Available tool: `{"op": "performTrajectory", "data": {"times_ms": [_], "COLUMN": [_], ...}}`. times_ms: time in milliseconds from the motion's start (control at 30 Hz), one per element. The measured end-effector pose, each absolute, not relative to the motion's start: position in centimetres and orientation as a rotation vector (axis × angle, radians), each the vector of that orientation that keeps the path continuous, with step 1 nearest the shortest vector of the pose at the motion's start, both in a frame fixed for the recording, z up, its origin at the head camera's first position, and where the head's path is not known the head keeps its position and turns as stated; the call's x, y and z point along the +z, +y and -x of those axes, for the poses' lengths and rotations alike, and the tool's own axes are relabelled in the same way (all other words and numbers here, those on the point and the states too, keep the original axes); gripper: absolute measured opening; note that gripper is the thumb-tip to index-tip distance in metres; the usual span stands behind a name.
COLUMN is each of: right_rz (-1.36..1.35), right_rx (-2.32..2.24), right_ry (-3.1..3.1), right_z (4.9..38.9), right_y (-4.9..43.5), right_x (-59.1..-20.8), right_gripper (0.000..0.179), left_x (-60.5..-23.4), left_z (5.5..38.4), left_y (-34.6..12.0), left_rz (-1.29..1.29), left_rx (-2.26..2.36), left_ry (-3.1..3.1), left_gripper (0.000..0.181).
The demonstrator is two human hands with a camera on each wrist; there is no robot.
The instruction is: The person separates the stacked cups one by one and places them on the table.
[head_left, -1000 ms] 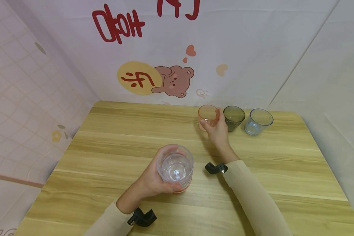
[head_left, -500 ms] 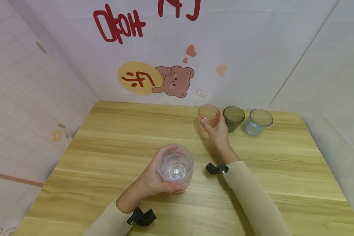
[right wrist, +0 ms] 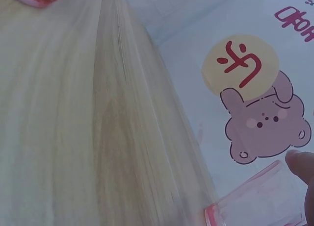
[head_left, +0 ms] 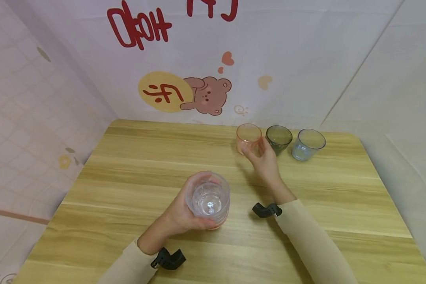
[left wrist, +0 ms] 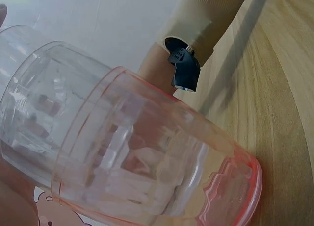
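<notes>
My left hand (head_left: pixel 182 215) grips a stack of nested cups in the head view, a clear cup (head_left: pixel 210 203) uppermost. The left wrist view shows a pink-tinted cup (left wrist: pixel 216 157) at the bottom of this stack, with clear plastic (left wrist: pixel 44 103) rising out of it. At the back of the table, my right hand (head_left: pixel 268 165) is beside an orange-pink cup (head_left: pixel 248 138), thumb and fingers spread at its near right side. That cup (right wrist: pixel 265 201) stands upright; in the right wrist view a fingertip (right wrist: pixel 301 162) is close to its rim.
Right of the orange-pink cup, a dark green cup (head_left: pixel 279 140) and a pale blue cup (head_left: pixel 306 148) stand in a row on the wooden table (head_left: pixel 135 157). A white printed backdrop (head_left: pixel 287 47) rises directly behind them.
My right hand has drawn back slightly toward me from the orange-pink cup, its grip loosened. The left hand keeps its hold on the stack. The head view has shifted a little.
</notes>
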State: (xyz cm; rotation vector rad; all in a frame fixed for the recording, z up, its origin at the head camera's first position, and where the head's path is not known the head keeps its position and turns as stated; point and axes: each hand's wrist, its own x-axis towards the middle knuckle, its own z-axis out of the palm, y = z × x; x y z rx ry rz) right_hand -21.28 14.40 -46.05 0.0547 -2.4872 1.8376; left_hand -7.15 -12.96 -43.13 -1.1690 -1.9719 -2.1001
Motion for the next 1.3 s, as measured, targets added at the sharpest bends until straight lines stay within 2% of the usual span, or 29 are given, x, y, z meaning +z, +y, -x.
{"op": "performTrajectory", "data": {"times_ms": [467, 1300], "right_rz": [-0.018, -0.267], "right_rx": [1.92, 1.808], "right_ry": [-2.384, -2.321], "right_z": [19.4, 16.1], "right_y": [14.8, 16.0], "right_x": [-44.6, -42.8], "right_gripper": [0.087, 0.07], "left_x": [-43.2, -43.9], "left_z": [7.0, 7.1], "left_y": [-13.0, -13.4], "left_rz": [1.138, 1.117], "left_rx": [-2.152, -2.151], "left_ry": [-1.978, -2.072], "left_gripper": [0.099, 0.102]}}
